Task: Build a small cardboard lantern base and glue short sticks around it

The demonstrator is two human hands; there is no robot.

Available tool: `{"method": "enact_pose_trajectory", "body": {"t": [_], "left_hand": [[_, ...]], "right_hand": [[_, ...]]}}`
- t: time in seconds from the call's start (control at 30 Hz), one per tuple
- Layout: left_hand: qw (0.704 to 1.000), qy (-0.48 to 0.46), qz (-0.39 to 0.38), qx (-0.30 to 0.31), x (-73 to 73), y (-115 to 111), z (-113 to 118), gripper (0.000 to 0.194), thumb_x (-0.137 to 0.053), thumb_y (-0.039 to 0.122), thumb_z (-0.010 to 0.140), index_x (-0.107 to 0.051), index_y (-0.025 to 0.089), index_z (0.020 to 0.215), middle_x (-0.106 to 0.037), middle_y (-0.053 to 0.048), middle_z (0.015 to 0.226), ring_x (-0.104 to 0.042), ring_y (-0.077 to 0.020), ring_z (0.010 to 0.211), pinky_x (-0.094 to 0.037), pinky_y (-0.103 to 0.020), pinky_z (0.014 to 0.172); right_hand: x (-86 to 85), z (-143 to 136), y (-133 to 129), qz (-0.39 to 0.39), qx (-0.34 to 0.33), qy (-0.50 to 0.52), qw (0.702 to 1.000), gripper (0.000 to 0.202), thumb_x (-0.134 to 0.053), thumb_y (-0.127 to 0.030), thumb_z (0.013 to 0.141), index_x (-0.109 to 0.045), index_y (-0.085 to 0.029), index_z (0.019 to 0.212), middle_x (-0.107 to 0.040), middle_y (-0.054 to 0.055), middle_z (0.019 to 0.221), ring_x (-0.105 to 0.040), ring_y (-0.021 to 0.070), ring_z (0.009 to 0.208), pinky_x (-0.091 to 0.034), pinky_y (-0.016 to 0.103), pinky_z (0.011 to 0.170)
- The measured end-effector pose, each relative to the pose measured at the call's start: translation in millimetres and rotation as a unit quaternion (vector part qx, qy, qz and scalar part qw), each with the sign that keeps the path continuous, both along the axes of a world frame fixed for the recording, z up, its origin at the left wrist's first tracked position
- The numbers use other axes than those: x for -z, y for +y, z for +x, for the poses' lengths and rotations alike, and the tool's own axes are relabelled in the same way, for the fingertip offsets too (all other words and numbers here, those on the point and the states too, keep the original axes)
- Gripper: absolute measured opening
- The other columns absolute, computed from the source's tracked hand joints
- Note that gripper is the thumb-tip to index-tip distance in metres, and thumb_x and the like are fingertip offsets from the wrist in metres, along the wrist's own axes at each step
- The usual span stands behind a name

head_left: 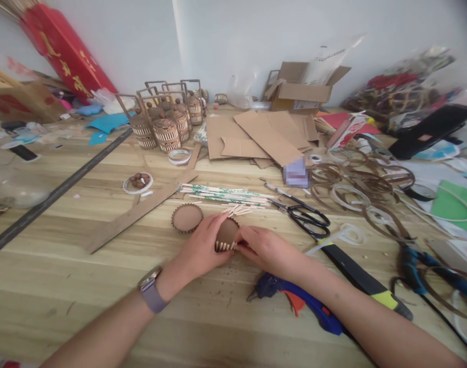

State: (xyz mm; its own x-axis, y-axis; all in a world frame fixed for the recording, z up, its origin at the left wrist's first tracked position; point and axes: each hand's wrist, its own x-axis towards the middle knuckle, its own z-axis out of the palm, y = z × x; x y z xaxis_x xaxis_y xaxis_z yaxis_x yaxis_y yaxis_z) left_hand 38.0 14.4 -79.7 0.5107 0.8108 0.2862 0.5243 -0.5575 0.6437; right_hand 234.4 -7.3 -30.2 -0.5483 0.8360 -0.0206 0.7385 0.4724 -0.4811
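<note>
A round brown cardboard piece (228,231) with a dark rim lies between my hands, short pale sticks (226,246) standing along its near edge. Around its left side curve the fingers of my left hand (203,244), which grips it. My right hand (267,247) pinches at its right edge; whatever is between those fingertips is hidden. Just behind is a small pile of cut pale sticks (241,209). A second round piece (187,218) with a notched rim rests to the left. Long paper-wrapped sticks (225,194) lie farther back.
Black-handled scissors (308,220), a blue glue gun (294,296) and a black-yellow tool (363,278) lie on the right. Small lidded baskets (167,134) and cardboard sheets (256,135) stand or lie behind. A long dark bar (64,186) crosses the left side.
</note>
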Motion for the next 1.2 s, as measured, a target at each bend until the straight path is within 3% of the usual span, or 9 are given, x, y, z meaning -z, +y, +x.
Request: {"method": "enact_pose_trajectory", "body": {"t": [0.33,0.57,0.67,0.93,1.2], "left_hand": [[1.0,-0.001,-0.015,0.003,-2.6,0,0,0.077,-0.072,0.015,0.07,-0.042,0.021,0.141,-0.054,-0.015,0.138,-0.051,-0.0338,0.129,-0.044,-0.053,0.108],[1.0,0.0,-0.024,0.006,-1.1,1,0,0.074,-0.072,0.02,0.07,-0.043,0.016,0.139,-0.053,-0.018,0.139,-0.05,-0.0349,0.129,-0.041,-0.054,0.109],[1.0,0.005,-0.027,0.006,-1.8,1,0,0.073,-0.071,0.021,0.071,-0.044,0.015,0.138,-0.053,-0.019,0.14,-0.05,-0.0347,0.13,-0.041,-0.054,0.11],[1.0,-0.004,-0.029,0.007,-0.2,1,1,0.073,-0.071,0.021,0.07,-0.044,0.02,0.138,-0.053,-0.016,0.14,-0.05,-0.0345,0.13,-0.04,-0.054,0.11],[0.999,-0.003,-0.037,0.011,-0.3,2,2,0.073,-0.071,0.021,0.069,-0.045,0.017,0.137,-0.053,-0.018,0.14,-0.049,-0.035,0.13,-0.039,-0.056,0.11]], "right_hand": [[1.6,1,0,0.016,-0.016,-0.023,0.999,0.004,-0.054,-0.014,0.092,-0.055,-0.018,0.089,-0.068,0.007,0.085,-0.065,0.0192,0.078,-0.045,0.027,0.067],[-0.7,2,-1,0.066,-0.036,0.005,0.997,0.008,-0.062,-0.016,0.086,-0.058,-0.018,0.093,-0.066,0.005,0.086,-0.062,0.0186,0.079,-0.044,0.027,0.068],[1.7,2,0,0.094,-0.043,0.015,0.995,0.001,-0.059,-0.018,0.089,-0.06,-0.018,0.088,-0.064,0.005,0.083,-0.059,0.019,0.078,-0.043,0.028,0.068],[9.4,-1,2,0.131,-0.058,0.042,0.989,0.008,-0.057,-0.014,0.089,-0.061,-0.018,0.083,-0.062,0.004,0.08,-0.057,0.0178,0.076,-0.041,0.027,0.068],[7.6,-2,2,0.142,-0.064,0.047,0.987,0.009,-0.059,-0.014,0.088,-0.06,-0.018,0.08,-0.06,0.003,0.078,-0.054,0.0165,0.073,-0.039,0.026,0.066]]}}
